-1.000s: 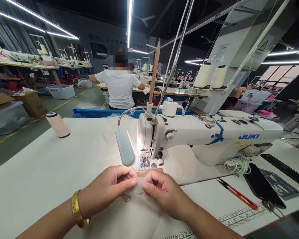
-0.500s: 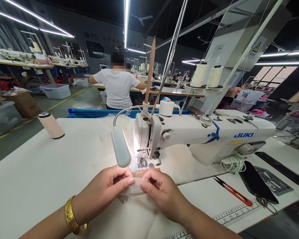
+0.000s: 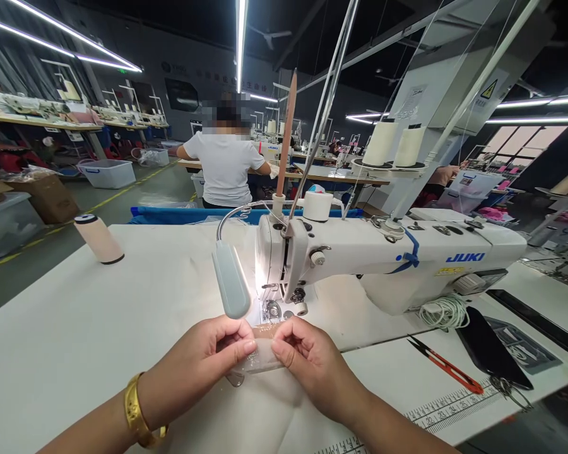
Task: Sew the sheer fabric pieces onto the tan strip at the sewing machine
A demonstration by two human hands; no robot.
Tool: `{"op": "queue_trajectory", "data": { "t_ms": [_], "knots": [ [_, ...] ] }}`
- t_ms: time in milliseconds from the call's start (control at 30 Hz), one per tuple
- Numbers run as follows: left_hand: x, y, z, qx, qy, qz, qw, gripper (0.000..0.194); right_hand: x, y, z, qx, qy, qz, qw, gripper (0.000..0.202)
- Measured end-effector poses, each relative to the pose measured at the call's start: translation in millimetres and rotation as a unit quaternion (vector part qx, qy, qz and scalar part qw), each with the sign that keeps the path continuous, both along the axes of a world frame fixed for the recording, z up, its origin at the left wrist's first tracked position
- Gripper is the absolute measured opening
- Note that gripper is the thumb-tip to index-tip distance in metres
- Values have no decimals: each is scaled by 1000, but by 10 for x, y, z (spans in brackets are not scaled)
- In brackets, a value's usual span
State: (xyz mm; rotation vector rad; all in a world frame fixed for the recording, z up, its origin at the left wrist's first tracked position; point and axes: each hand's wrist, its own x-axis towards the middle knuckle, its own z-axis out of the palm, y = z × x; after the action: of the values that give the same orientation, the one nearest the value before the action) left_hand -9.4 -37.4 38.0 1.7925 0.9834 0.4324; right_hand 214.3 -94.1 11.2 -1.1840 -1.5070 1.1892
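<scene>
Between my hands is a small piece of sheer whitish fabric [image 3: 264,357], with a tan strip along its far edge. My left hand [image 3: 220,345] pinches the fabric's left side between thumb and fingers. At the right side, my right hand [image 3: 307,362] pinches it too. Both hands are just in front of the needle area of a white sewing machine [image 3: 350,243]. The presser foot [image 3: 271,309] is lit, close beyond my fingertips. A grey-green lamp head [image 3: 231,280] hangs above my left fingers. What lies under my fingers is hidden.
Orange-handled thread snips [image 3: 447,366], a black phone [image 3: 492,347] and a coil of pale cord [image 3: 443,312] lie right of my hands. A peach thread cone [image 3: 98,239] stands at the table's left. Ahead, a person in a white shirt [image 3: 226,165] sits facing away.
My right hand has shifted slightly right along the fabric, widening the gap between my fingertips. My left hand has stayed nearly in place.
</scene>
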Motion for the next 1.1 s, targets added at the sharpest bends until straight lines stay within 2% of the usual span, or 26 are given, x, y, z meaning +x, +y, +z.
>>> {"op": "queue_trajectory", "data": {
  "t_ms": [167, 367, 433, 533, 633, 667, 733, 800, 867, 967, 1033, 1100],
  "knots": [
    [18, -3, 73, -43, -13, 0, 999, 42, 17, 5, -23, 12, 0, -4, 1000, 39],
    [10, -81, 193, -44, -4, -5, 999, 40, 12, -62, 12, 41, -44, -22, 998, 45],
    [-56, -145, 306, -35, 21, -22, 999, 39, 1, -162, 77, 48, -58, -20, 997, 46],
    [-171, -207, 547, -14, 86, -78, 993, 38, -40, -324, 206, 27, -34, 36, 998, 44],
    [-164, -123, 690, 69, 154, -116, 979, 34, -116, -369, 266, -29, -32, 88, 995, 34],
    [-121, -55, 678, 99, 174, -115, 973, 32, -143, -347, 251, -40, -62, 89, 993, 31],
    [8, 121, 555, 132, 201, -101, 965, 27, -184, -265, 168, -21, -169, 64, 983, 29],
    [150, 311, 346, 140, 219, -85, 962, 22, -182, -168, 57, 45, -292, 30, 955, 34],
    [254, 473, 123, 140, 224, -85, 961, 24, -124, -85, -24, 111, -372, 14, 921, 37],
    [302, 618, -118, 143, 219, -92, 961, 30, 34, 5, -46, 176, -380, 28, 908, 31],
    [287, 667, -200, 150, 211, -95, 961, 31, 129, 51, -40, 219, -356, 50, 907, 16],
    [267, 704, -232, 162, 200, -102, 961, 32, 181, 81, -63, 268, -342, 69, 898, 18]
  ]
}}
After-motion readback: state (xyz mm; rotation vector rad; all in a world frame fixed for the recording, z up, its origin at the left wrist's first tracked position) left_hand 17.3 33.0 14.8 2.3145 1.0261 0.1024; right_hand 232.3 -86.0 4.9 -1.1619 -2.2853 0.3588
